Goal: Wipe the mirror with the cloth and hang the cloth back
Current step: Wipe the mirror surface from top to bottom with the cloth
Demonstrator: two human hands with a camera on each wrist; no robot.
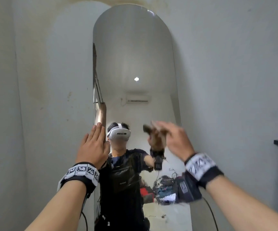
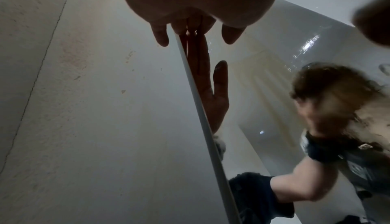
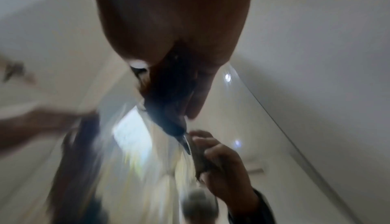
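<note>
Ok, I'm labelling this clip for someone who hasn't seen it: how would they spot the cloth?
Find the tall arched mirror on the pale wall. At its lower right, the right hand presses against the glass. The cloth is the dark brownish bunch under that hand's fingers, the only soft, crumpled thing on the glass; the left hand rests bare at the mirror's left edge.

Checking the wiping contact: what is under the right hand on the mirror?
A brown cloth sits between the right hand and the mirror; its edge shows past the fingers. The hand covers the rest, and motion blur hides how it is held.
</note>
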